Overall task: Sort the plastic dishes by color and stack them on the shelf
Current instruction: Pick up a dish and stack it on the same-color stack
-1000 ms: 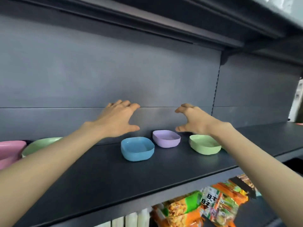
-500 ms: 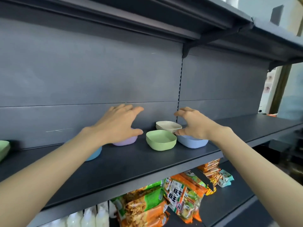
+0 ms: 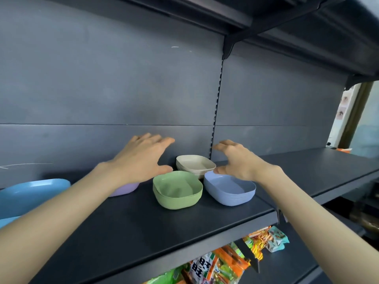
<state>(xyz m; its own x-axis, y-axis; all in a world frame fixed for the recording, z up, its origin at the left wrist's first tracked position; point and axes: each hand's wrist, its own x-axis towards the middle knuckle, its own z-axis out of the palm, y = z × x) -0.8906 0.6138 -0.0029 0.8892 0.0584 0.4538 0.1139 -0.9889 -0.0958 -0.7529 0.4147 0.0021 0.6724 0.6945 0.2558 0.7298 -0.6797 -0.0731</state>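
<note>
On the dark shelf (image 3: 184, 226) stand a green dish stack (image 3: 177, 189), a periwinkle dish stack (image 3: 230, 190) to its right and a beige dish stack (image 3: 195, 165) behind them. A lilac dish (image 3: 125, 189) lies partly hidden under my left forearm, and a light blue dish (image 3: 30, 193) sits at the far left. My left hand (image 3: 143, 158) hovers with spread fingers above the lilac dish, holding nothing. My right hand (image 3: 235, 160) hovers with loosely bent fingers over the back edge of the periwinkle stack, empty too.
The grey back panel (image 3: 123, 89) rises close behind the dishes, and an upper shelf (image 3: 266, 21) overhangs. Snack packets (image 3: 221, 263) lie on the shelf below. The shelf continues to the right (image 3: 317, 167) past the upright slot rail (image 3: 217, 111).
The view has swung right along the shelf: pink and far-left green dishes left the frame, beige and periwinkle stacks came in. Both hands stayed spread and empty, now over the right-hand group.
</note>
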